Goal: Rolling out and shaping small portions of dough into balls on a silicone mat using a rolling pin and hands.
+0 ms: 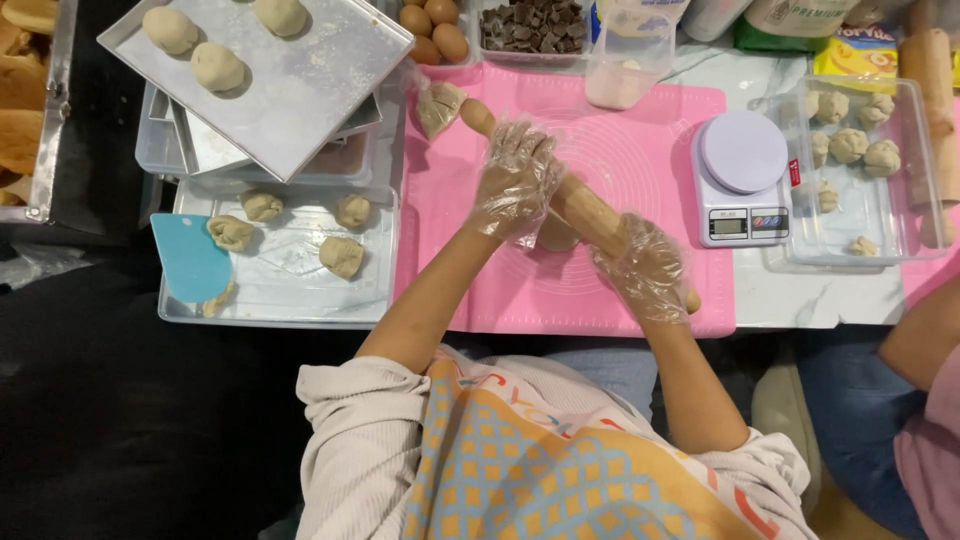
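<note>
- Two gloved hands work one wooden rolling pin [578, 205], which lies diagonally across a pink silicone mat [640, 130] on the bench.
- Left hand [515, 180] lies over the upper part of the pin, fingers spread wide and pressed flat rather than curled around it; an open palm suits a pin that has to turn beneath it.
- Right hand [645, 268] covers the lower end near the mat's front edge, fingers draped loosely over the wood, likewise not gripping it.
- Both hands wear thin clear plastic gloves, likely to keep dough off the skin.
- Small dough piece [556, 235] sits under the pin's middle, between the hands, mostly hidden; its shape cannot be told.
- Clear tray [280, 290] left of the mat holds several rough dough lumps, with a blue scraper [190, 260] lying on its left rim, within the left hand's reach.
- Metal baking sheet [300, 90] rests tilted on stacked trays above that and carries three smooth dough balls spaced well apart.
- Digital kitchen scale [740, 180] stands just right of the mat, near a second clear tray [905, 210] of small dough portions; weighing and portioning appear to be kept on that side.
- Eggs [432, 28] and a tub of chocolate chunks [530, 25] sit at the far bench edge beyond the mat.
- Second rolling pin [935, 110] lies along the far right.
- Another person's arm [920, 340] shows at the right edge, apart from the work.
</note>
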